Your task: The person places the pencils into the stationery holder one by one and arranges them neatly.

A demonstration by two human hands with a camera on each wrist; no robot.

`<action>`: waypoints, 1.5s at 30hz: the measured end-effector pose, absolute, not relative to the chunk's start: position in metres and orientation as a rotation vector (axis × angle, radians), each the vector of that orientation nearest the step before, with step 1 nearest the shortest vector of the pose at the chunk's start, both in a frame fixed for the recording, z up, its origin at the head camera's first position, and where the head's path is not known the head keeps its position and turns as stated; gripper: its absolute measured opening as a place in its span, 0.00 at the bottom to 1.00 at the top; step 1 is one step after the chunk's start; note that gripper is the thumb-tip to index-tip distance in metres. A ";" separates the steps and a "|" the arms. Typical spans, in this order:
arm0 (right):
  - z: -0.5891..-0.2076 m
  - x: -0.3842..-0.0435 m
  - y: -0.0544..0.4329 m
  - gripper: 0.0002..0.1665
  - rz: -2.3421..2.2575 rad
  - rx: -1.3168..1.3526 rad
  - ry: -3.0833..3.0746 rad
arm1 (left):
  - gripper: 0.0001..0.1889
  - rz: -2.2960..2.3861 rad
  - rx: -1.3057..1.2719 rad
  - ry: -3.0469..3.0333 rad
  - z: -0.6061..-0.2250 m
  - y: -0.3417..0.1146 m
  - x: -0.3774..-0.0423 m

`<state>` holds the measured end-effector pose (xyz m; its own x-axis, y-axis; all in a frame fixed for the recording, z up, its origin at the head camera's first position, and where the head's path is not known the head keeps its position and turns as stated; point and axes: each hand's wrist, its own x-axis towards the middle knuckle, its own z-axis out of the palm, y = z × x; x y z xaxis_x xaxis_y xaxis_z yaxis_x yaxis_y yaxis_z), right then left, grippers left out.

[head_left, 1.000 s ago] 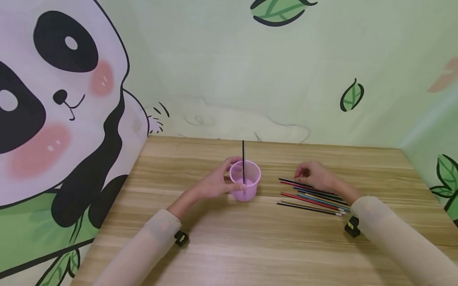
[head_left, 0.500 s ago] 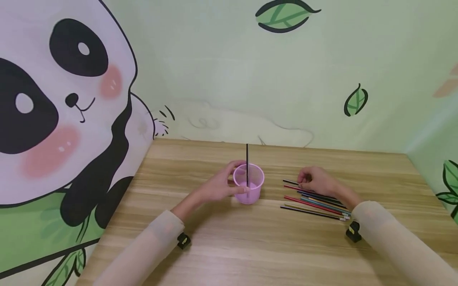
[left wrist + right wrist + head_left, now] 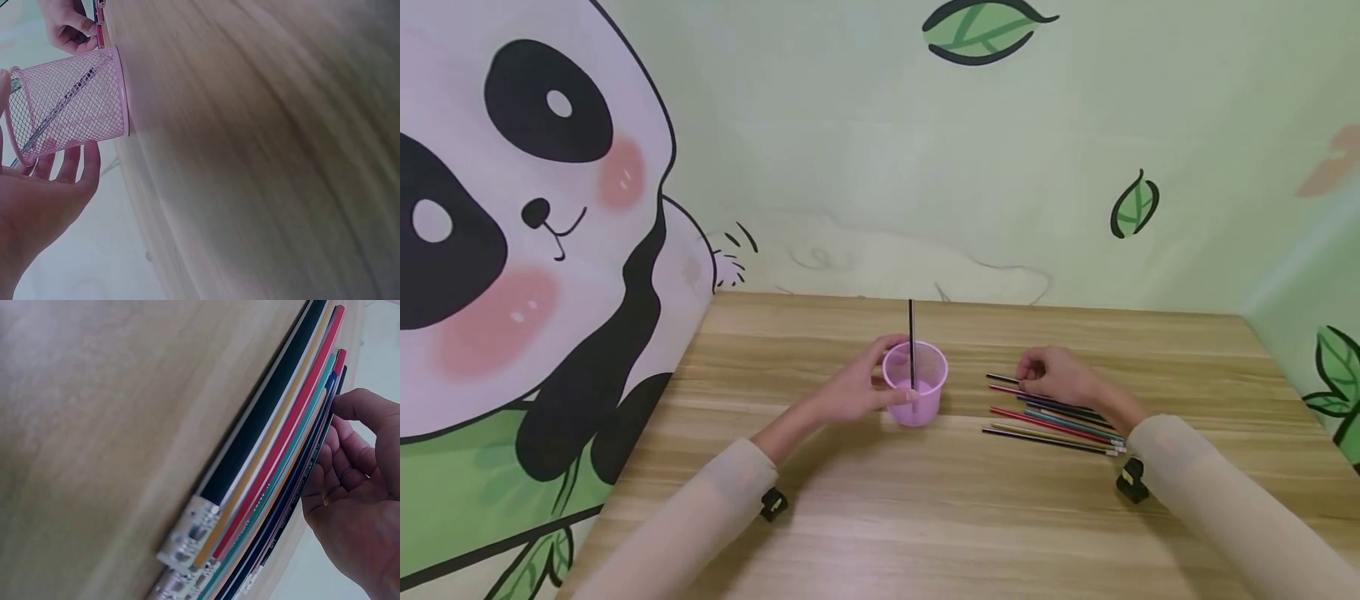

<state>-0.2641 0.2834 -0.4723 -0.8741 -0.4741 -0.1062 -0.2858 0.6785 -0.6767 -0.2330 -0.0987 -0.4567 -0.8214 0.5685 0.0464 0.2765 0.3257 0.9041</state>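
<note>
We see two bare hands at work over a brown wooden table (image 3: 880, 525). The left hand (image 3: 852, 392) curves around a round pink mesh cup (image 3: 929, 408). Its thumb lies across the near side and its fingers go round the back, so the grip is as wide as the cup. The cup stands upright on the table, in front of us and a bit right of the middle. Inside it is one shiny black pencil (image 3: 912, 329), leaning a little, with its top well above the rim.

The right hand (image 3: 1060, 375) is to the right of the cup, well apart from it. We see the back of this hand from above, and its fingers bend down and in. The grip is narrow: thumb and fingers pinch a thin black pencil (image 3: 1002, 378) at the far side of a row of loose colored pencils (image 3: 1060, 423). The row lies on the table, with red, yellow, blue-green and dark ones side by side. Their pale ends point toward the right sleeve (image 3: 1247, 492).

Both arms reach forward in cream sleeves, and we spot a small black block (image 3: 1132, 482) at the right wrist. Behind the table, a big panda picture (image 3: 572, 242) covers the left part of the wall.
</note>
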 end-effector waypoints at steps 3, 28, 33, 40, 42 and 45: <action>-0.473 -0.266 0.279 0.04 -0.992 -0.613 2.617 | 0.48 1.478 0.776 2.322 -0.456 -0.103 -0.235; -0.472 -0.260 0.279 0.05 -1.055 -0.641 2.589 | 0.50 1.485 0.736 2.317 -0.459 -0.101 -0.231; -0.469 -0.260 0.282 0.04 -1.035 -0.638 2.602 | 0.50 1.490 0.766 2.320 -0.459 -0.098 -0.234; -0.469 -0.262 0.281 0.04 -0.970 -0.628 2.624 | 0.48 1.507 0.788 2.310 -0.458 -0.098 -0.233; -0.467 -0.262 0.279 0.04 -0.948 -0.628 2.627 | 0.48 1.513 0.785 2.307 -0.458 -0.098 -0.233; -0.462 -0.264 0.277 0.04 -0.917 -0.637 2.625 | 0.48 1.521 0.777 2.304 -0.458 -0.099 -0.232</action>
<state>-0.2642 0.2774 -0.4619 -0.8608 -0.4941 -0.1220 -0.3107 0.6999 -0.6431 -0.2321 -0.0991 -0.4581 -0.8187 0.5705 0.0649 0.2840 0.3040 0.9094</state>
